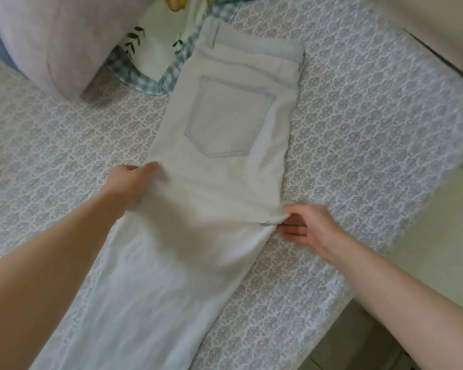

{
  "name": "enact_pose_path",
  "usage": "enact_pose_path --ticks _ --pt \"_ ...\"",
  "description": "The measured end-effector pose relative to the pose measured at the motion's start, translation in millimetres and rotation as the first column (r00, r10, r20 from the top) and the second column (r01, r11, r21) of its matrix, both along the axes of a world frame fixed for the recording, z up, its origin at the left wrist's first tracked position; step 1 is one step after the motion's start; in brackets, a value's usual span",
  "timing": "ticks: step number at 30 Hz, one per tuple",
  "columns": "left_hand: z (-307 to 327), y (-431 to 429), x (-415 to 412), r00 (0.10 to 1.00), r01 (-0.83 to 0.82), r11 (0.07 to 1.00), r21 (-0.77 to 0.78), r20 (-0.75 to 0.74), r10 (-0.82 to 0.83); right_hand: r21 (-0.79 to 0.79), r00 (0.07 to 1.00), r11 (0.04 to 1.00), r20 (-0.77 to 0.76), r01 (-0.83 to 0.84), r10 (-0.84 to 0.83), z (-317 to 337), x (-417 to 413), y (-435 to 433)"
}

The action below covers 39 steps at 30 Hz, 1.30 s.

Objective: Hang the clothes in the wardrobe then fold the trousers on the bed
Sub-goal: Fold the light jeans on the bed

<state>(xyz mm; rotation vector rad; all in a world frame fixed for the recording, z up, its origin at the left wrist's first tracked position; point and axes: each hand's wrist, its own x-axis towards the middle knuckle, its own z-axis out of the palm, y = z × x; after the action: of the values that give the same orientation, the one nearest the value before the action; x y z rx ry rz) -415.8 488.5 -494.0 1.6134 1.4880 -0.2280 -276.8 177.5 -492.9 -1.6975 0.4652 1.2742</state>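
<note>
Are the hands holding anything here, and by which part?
Both hold the trousers lying on the bed. The left hand grips the left edge below the back pocket; the right hand pinches the right edge near the crotch.

The trousers (211,182) run off the bottom edge, so the leg ends are unseen. The left hand (130,182) is motion-blurred, its fingertips tucked under the cloth. The right hand (309,228) hides part of the crotch seam. The pillow (51,41) and a checked cloth (150,81) are cut off at the top.
</note>
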Motion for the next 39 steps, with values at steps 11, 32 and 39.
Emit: enact_pose_path --ticks 11,32,39 --pt "7.0 17.8 81.1 0.993 0.084 0.993 0.081 0.076 -0.09 -0.185 0.847 0.879 0.242 -0.439 0.474 6.0 112.6 63.4" --pt "-16.8 -10.3 113.9 0.954 0.298 0.831 0.47 -0.125 -0.272 0.019 0.929 0.937 0.132 -0.35 0.345 -5.9 95.7 57.1" --pt "-21.3 -106.1 31.7 0.807 0.552 0.632 0.543 -0.157 -0.57 0.033 0.797 0.804 0.16 -0.594 0.582 -13.6 46.1 31.0"
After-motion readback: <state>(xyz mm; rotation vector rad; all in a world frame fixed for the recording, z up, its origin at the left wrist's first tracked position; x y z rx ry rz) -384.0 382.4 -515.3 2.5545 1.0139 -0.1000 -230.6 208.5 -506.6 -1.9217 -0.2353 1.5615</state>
